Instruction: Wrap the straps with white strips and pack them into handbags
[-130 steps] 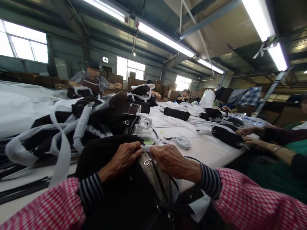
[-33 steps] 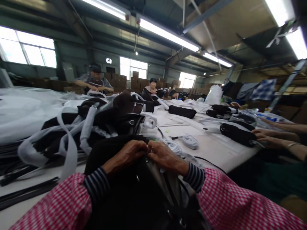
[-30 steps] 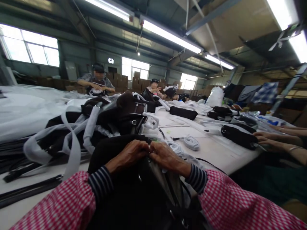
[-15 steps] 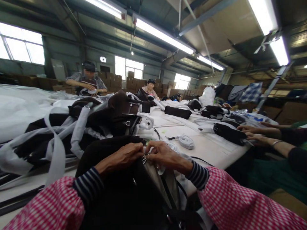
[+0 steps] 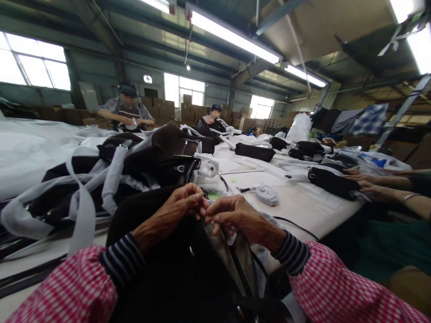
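Note:
A black bag (image 5: 175, 273) stands in front of me, its top held up between both hands. My left hand (image 5: 175, 211) is closed, pinching the bag's top edge. My right hand (image 5: 239, 217) is closed too, fingertips pinched against the left hand's at a small part that I cannot make out. Thin white wrapping paper (image 5: 232, 235) hangs under my right fingers. Both sleeves are pink check with striped cuffs.
A heap of dark bags (image 5: 158, 157) with white wrapped straps lies at the left. A coiled white strap (image 5: 266, 194) rests on the white table (image 5: 303, 215). Another person's hands (image 5: 367, 184) work on a black bag (image 5: 332, 183) at the right. Other people sit at the far end.
My hands have stayed together at the bag's top. The metal clip seen between them half a second ago is now hidden by the fingers. The view has shifted slightly.

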Tool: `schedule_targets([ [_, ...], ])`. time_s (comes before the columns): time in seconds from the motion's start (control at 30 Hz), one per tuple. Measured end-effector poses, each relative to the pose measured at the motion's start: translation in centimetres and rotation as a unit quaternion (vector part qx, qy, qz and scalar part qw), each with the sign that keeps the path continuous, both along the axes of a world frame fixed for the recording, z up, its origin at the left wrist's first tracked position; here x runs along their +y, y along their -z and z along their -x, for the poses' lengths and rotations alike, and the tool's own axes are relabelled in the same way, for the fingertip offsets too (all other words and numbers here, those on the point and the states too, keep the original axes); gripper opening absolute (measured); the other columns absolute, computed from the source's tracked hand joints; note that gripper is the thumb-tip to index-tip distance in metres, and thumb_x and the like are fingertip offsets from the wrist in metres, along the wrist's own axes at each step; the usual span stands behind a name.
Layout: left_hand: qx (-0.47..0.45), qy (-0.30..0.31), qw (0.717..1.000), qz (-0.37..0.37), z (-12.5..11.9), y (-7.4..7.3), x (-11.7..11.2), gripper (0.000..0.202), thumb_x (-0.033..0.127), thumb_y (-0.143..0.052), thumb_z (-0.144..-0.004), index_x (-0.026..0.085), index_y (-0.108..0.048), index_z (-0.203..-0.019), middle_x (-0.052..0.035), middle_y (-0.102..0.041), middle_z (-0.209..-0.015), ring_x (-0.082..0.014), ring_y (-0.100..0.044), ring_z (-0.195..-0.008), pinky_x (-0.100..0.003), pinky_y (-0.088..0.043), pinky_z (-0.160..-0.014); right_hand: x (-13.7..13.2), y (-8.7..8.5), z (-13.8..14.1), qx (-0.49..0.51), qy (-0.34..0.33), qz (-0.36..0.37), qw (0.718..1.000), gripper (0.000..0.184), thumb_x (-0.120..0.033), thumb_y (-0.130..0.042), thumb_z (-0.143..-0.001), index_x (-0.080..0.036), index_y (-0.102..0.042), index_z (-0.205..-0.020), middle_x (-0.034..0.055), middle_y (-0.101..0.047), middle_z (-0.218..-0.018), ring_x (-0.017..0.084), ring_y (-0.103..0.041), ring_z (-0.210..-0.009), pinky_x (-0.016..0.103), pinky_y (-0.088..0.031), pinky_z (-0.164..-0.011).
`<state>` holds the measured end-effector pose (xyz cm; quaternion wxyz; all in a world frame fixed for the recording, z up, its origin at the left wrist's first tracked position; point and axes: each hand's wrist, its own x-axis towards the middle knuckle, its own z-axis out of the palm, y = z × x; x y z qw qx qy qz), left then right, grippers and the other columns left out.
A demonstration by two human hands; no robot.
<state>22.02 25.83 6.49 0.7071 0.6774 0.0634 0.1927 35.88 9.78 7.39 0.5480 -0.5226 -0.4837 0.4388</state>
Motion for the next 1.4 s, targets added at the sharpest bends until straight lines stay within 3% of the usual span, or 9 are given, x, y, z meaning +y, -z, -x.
schedule_targets([
  [0.13, -0.011, -0.016, 0.999, 0.038, -0.6, 1.4, 0.2, 0.026, 0.036, -0.073, -0.089, 0.015, -0.058, -0.09, -0.0015, -0.07, -0.075, -0.0111, -0.065, -0.062, -0.021, -0.051, -0.059, 0.6, -0.4, 0.8, -0.037, 0.058, -0.03, 0.997, 0.018, -0.032, -0.077, -0.079, -0.014, -0.075, -0.083, 0.0024, -0.073, -0.072, 0.008, -0.058, -0.045, 0.017, -0.036, -0.039],
  [0.33, -0.038, -0.04, 0.997, 0.062, -0.2, 1.1, -0.1, 0.029, 0.031, -0.082, -0.083, 0.015, -0.061, -0.096, -0.0009, -0.07, -0.08, -0.0114, -0.067, -0.066, -0.022, -0.056, -0.064, 1.8, -0.6, 0.3, -0.021, 0.173, -0.092, 0.98, 0.019, -0.029, -0.083, -0.074, -0.014, -0.072, -0.074, -0.0046, -0.058, -0.055, 0.003, -0.042, -0.045, 0.014, -0.029, -0.04],
  [0.47, -0.042, -0.034, 0.994, 0.097, -0.2, 0.9, -0.1, 0.032, 0.031, -0.083, -0.081, 0.014, -0.063, -0.1, -0.0077, -0.075, -0.093, -0.0184, -0.074, -0.083, -0.029, -0.059, -0.079, 2.7, -0.4, 0.4, 0.083, 0.182, -0.109, 0.974, 0.026, -0.031, -0.088, -0.068, -0.014, -0.071, -0.08, 0.001, -0.069, -0.067, 0.006, -0.051, -0.048, 0.014, -0.029, -0.036],
  [0.57, -0.047, -0.035, 0.995, 0.084, -0.1, 1.0, 0.0, 0.031, 0.028, -0.086, -0.077, 0.015, -0.066, -0.097, -0.0084, -0.076, -0.099, -0.0224, -0.075, -0.094, -0.033, -0.057, -0.089, 3.2, -0.3, 0.5, 0.099, 0.198, -0.128, 0.967, 0.03, -0.031, -0.09, -0.065, -0.014, -0.072, -0.082, 0.0031, -0.072, -0.07, 0.008, -0.055, -0.048, 0.014, -0.034, -0.035],
  [0.73, -0.055, -0.081, 0.995, 0.017, 0.2, 0.8, -0.4, 0.024, 0.035, -0.082, -0.078, 0.014, -0.071, -0.083, -0.005, -0.074, -0.082, -0.0184, -0.07, -0.079, -0.03, -0.055, -0.078, 3.5, -0.3, 0.6, 0.072, 0.196, -0.118, 0.971, 0.027, -0.035, -0.089, -0.068, -0.013, -0.074, -0.077, 0.005, -0.074, -0.072, 0.008, -0.057, -0.049, 0.015, -0.038, -0.036],
  [0.9, -0.061, -0.11, 0.992, -0.024, 0.3, 0.3, -0.7, 0.025, 0.038, -0.082, -0.076, 0.013, -0.075, -0.077, 0.0002, -0.064, -0.064, -0.0119, -0.054, -0.059, -0.024, -0.044, -0.059, 3.4, 0.0, 0.7, 0.054, 0.184, -0.107, 0.976, 0.027, -0.036, -0.087, -0.071, -0.014, -0.076, -0.083, 0.0053, -0.073, -0.077, 0.009, -0.058, -0.054, 0.015, -0.034, -0.038],
  [1.07, -0.058, -0.125, 0.989, -0.054, 0.1, 0.3, -0.6, 0.025, 0.037, -0.081, -0.076, 0.013, -0.078, -0.079, 0.002, -0.06, -0.061, -0.01, -0.048, -0.057, -0.023, -0.038, -0.056, 3.3, 0.2, 0.6, 0.044, 0.165, -0.102, 0.98, 0.023, -0.035, -0.083, -0.076, -0.014, -0.074, -0.081, -0.0013, -0.062, -0.062, 0.004, -0.042, -0.045, 0.016, -0.019, -0.038],
  [1.2, -0.051, -0.124, 0.988, -0.071, 0.1, 0.4, -0.6, 0.025, 0.037, -0.08, -0.077, 0.013, -0.077, -0.078, 0.0005, -0.061, -0.064, -0.0112, -0.049, -0.059, -0.024, -0.038, -0.057, 3.4, 0.2, 0.7, 0.032, 0.173, -0.083, 0.981, 0.023, -0.034, -0.082, -0.075, -0.013, -0.073, -0.079, -0.004, -0.054, -0.053, 0.004, -0.038, -0.045, 0.017, -0.019, -0.04],
  [1.4, -0.045, -0.129, 0.988, -0.075, 0.2, 0.7, -0.6, 0.026, 0.038, -0.078, -0.077, 0.012, -0.076, -0.077, -0.0007, -0.062, -0.064, -0.0123, -0.051, -0.06, -0.024, -0.04, -0.058, 3.6, 0.6, 1.0, 0.022, 0.177, -0.073, 0.981, 0.027, -0.037, -0.082, -0.073, -0.013, -0.072, -0.078, -0.0041, -0.054, -0.048, 0.004, -0.035, -0.039, 0.018, -0.017, -0.037],
])
